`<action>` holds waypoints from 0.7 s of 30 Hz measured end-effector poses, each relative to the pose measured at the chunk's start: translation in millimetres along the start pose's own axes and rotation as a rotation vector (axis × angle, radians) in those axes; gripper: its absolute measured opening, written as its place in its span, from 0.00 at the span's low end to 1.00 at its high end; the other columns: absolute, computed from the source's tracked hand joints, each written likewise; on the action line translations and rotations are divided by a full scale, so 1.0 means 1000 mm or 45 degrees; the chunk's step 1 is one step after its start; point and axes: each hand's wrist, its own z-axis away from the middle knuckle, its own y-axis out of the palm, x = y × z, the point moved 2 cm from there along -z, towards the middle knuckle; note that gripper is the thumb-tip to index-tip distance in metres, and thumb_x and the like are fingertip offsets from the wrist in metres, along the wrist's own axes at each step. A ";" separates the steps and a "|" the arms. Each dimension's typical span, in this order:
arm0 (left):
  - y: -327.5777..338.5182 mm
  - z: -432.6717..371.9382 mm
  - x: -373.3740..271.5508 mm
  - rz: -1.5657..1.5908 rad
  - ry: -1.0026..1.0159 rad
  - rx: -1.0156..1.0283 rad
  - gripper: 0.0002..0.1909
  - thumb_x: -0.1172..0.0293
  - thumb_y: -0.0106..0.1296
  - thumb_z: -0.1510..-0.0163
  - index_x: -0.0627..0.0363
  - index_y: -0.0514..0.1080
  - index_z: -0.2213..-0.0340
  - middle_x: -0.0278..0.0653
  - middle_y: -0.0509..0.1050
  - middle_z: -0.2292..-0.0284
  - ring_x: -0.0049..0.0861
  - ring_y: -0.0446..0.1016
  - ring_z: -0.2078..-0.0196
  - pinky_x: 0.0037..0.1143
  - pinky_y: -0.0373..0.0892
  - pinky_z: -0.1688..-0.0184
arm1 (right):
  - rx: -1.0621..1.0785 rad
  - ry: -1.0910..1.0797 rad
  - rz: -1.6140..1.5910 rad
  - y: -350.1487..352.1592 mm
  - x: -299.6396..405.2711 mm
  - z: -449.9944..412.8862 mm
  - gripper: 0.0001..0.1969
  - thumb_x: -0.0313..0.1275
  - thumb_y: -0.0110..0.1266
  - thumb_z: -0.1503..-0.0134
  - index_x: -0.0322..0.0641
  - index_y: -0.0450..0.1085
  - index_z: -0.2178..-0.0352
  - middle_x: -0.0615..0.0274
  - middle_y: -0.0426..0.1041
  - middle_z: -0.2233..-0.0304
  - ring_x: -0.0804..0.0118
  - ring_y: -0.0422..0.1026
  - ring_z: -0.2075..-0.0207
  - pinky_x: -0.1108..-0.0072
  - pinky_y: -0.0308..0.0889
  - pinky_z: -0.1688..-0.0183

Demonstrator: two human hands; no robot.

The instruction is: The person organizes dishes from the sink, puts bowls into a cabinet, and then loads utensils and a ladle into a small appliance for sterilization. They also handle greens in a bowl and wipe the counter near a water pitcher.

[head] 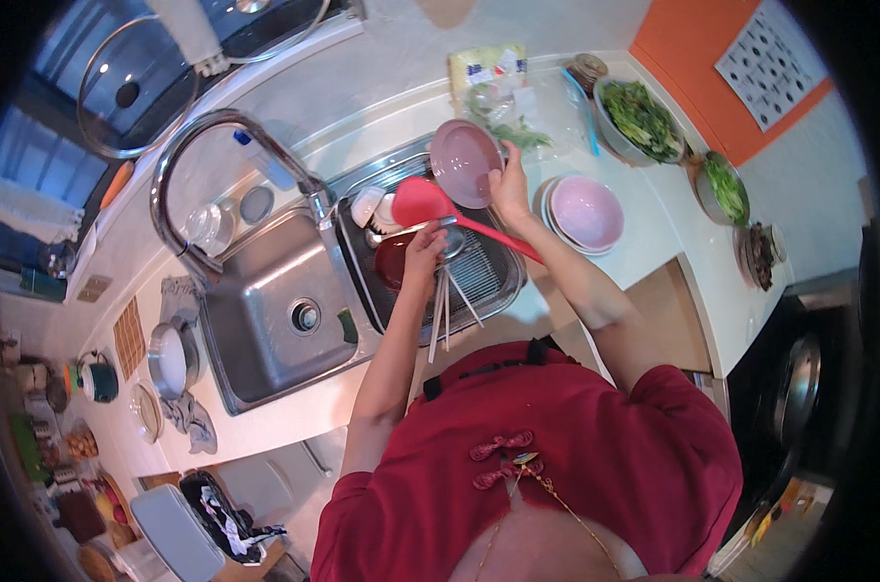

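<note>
My right hand [511,190] grips the rim of a pink bowl [463,161], tilted above the far side of the dish rack. My left hand [425,253] is over the rack, its fingers around a metal utensil [414,228], apparently a spoon. Several chopsticks [443,309] extend below that hand; whether it also holds them is unclear. A red ladle or turner [419,202] lies across the rack, its handle passing under my right forearm. Beside it are white dishes [371,205] and a dark red bowl [394,262]. Stacked bowls [587,211], pink on top, stand right of the rack.
Left of the black dish rack [509,295] is a steel sink [265,342] with an arching faucet [185,131]. Bowls of leafy greens [640,120] stand at the back right, near plastic bags [556,116]. A pot [171,360] sits on the left counter.
</note>
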 end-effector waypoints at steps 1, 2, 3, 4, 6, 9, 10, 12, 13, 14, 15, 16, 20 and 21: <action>0.008 0.002 -0.002 -0.012 -0.012 0.023 0.22 0.69 0.48 0.48 0.55 0.62 0.51 0.33 0.70 0.58 0.14 0.68 0.68 0.15 0.62 0.68 | 0.058 0.366 -0.165 -0.013 -0.002 0.004 0.26 0.22 0.42 0.53 0.37 0.51 0.49 0.34 0.64 0.61 0.40 0.65 0.60 0.64 0.62 0.58; 0.015 0.004 -0.003 0.112 -0.039 0.005 0.24 0.65 0.48 0.47 0.56 0.59 0.49 0.35 0.70 0.59 0.16 0.68 0.67 0.17 0.62 0.68 | -0.015 0.376 -0.228 -0.016 -0.017 0.007 0.24 0.23 0.41 0.52 0.35 0.51 0.51 0.37 0.66 0.62 0.45 0.69 0.62 0.67 0.64 0.58; 0.028 0.009 -0.010 0.230 -0.071 -0.004 0.26 0.61 0.48 0.46 0.57 0.57 0.48 0.37 0.69 0.59 0.18 0.68 0.67 0.18 0.63 0.69 | -0.048 0.396 -0.225 -0.030 -0.020 0.013 0.24 0.23 0.41 0.52 0.35 0.51 0.51 0.37 0.66 0.62 0.45 0.69 0.62 0.67 0.64 0.58; 0.038 0.012 -0.016 0.266 -0.080 0.055 0.30 0.56 0.46 0.45 0.56 0.53 0.46 0.39 0.69 0.60 0.19 0.69 0.67 0.20 0.64 0.70 | -0.040 0.480 -0.428 -0.039 -0.020 0.022 0.25 0.22 0.41 0.53 0.34 0.50 0.51 0.39 0.66 0.61 0.48 0.68 0.60 0.69 0.63 0.57; 0.061 0.022 -0.029 0.304 -0.027 0.141 0.25 0.57 0.47 0.45 0.58 0.57 0.51 0.40 0.70 0.64 0.21 0.70 0.71 0.19 0.64 0.72 | -0.063 0.647 -0.860 -0.055 -0.011 0.040 0.24 0.22 0.41 0.54 0.32 0.52 0.52 0.44 0.64 0.58 0.58 0.66 0.57 0.73 0.63 0.57; 0.079 0.031 -0.030 0.230 0.083 0.183 0.19 0.64 0.45 0.46 0.61 0.59 0.55 0.41 0.71 0.69 0.23 0.70 0.76 0.20 0.65 0.77 | 0.054 0.556 -0.902 -0.059 -0.033 0.062 0.25 0.20 0.40 0.54 0.31 0.52 0.51 0.45 0.62 0.56 0.59 0.65 0.56 0.74 0.63 0.56; 0.085 0.034 -0.029 0.180 0.163 0.175 0.16 0.69 0.44 0.46 0.62 0.60 0.57 0.42 0.71 0.71 0.24 0.70 0.78 0.20 0.66 0.79 | 0.152 0.519 -1.044 -0.061 -0.037 0.067 0.26 0.21 0.44 0.52 0.31 0.51 0.50 0.47 0.62 0.56 0.60 0.66 0.58 0.74 0.63 0.56; 0.097 0.044 -0.026 0.203 0.144 0.099 0.15 0.72 0.42 0.48 0.63 0.61 0.58 0.42 0.71 0.72 0.24 0.70 0.79 0.21 0.67 0.80 | 0.410 0.510 -1.008 -0.097 -0.032 0.064 0.26 0.23 0.48 0.51 0.32 0.53 0.50 0.50 0.63 0.58 0.61 0.66 0.59 0.74 0.63 0.57; 0.102 0.049 -0.027 0.229 0.137 0.019 0.14 0.76 0.40 0.49 0.64 0.61 0.59 0.42 0.71 0.73 0.25 0.70 0.81 0.21 0.68 0.81 | 0.675 0.485 -0.965 -0.116 -0.026 0.062 0.26 0.26 0.51 0.50 0.33 0.54 0.50 0.53 0.64 0.60 0.63 0.67 0.61 0.74 0.64 0.57; 0.103 0.050 -0.028 0.213 0.153 0.030 0.14 0.77 0.40 0.50 0.64 0.61 0.60 0.42 0.71 0.73 0.24 0.70 0.81 0.22 0.69 0.79 | 0.554 0.212 -0.616 -0.127 -0.055 0.055 0.25 0.31 0.56 0.51 0.34 0.59 0.52 0.58 0.67 0.64 0.66 0.69 0.64 0.74 0.66 0.61; 0.106 0.050 -0.030 0.208 0.148 0.032 0.14 0.77 0.40 0.50 0.64 0.61 0.60 0.42 0.71 0.73 0.24 0.70 0.81 0.22 0.69 0.79 | 0.387 0.082 -0.486 -0.151 -0.066 0.042 0.20 0.31 0.54 0.50 0.36 0.62 0.55 0.55 0.68 0.63 0.67 0.69 0.65 0.77 0.66 0.63; 0.108 0.052 -0.034 0.207 0.207 0.053 0.13 0.77 0.40 0.49 0.64 0.61 0.60 0.42 0.71 0.73 0.24 0.70 0.81 0.22 0.70 0.80 | 0.228 -0.043 -0.355 -0.175 -0.076 0.033 0.16 0.30 0.52 0.49 0.38 0.65 0.58 0.53 0.69 0.62 0.68 0.70 0.66 0.79 0.66 0.64; 0.123 0.053 -0.036 0.169 0.275 -0.042 0.12 0.75 0.41 0.49 0.64 0.61 0.61 0.42 0.72 0.74 0.25 0.72 0.78 0.21 0.69 0.79 | 0.012 0.282 0.202 -0.232 -0.147 0.022 0.22 0.38 0.56 0.53 0.34 0.66 0.60 0.50 0.72 0.69 0.63 0.72 0.71 0.75 0.67 0.68; 0.129 0.053 -0.035 0.161 0.280 -0.077 0.12 0.74 0.43 0.50 0.63 0.62 0.62 0.42 0.72 0.74 0.25 0.72 0.77 0.22 0.69 0.78 | 0.141 0.462 0.348 -0.234 -0.162 0.024 0.24 0.41 0.57 0.55 0.33 0.65 0.60 0.50 0.72 0.71 0.62 0.72 0.72 0.74 0.68 0.69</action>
